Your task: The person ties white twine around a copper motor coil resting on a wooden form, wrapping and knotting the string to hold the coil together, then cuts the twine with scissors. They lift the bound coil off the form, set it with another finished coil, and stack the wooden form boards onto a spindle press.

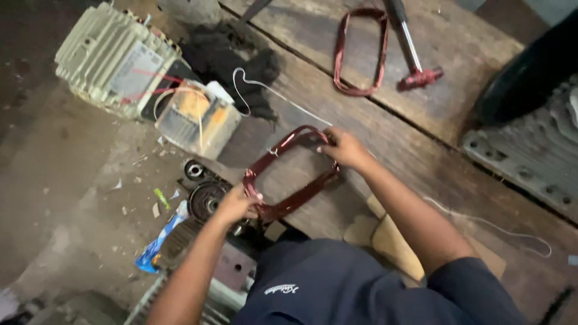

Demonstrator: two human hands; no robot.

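Two hands grip one loop of dark red enamelled wire, the coil, which lies across the near edge of the wooden bench. The left hand is closed over the coil's lower end at about 7 o'clock from the loop's middle; the right hand is curled around its upper end at about 2 o'clock, fingers wrapped over the bundle. Both are shut on it, and the loop looks stretched between them into a long oval.

To shape such a bundle well, I judge the pull should be even and along the loop's long axis, so the strands stay together and none kinks or slips out. A pale tie shows on the upper strand near 11 o'clock; keeping clear of it would help the turns hold their order. The thin white cord running in from 11 o'clock toward the right hand could snag, so it wants watching.

At 12 o'clock, well apart, a second wire loop lies flat on the bench, with a red-headed hammer just beside it at 1 o'clock. Off the bench, at 10 o'clock, a pale ribbed motor housing lies on the floor with a yellowish block against it.
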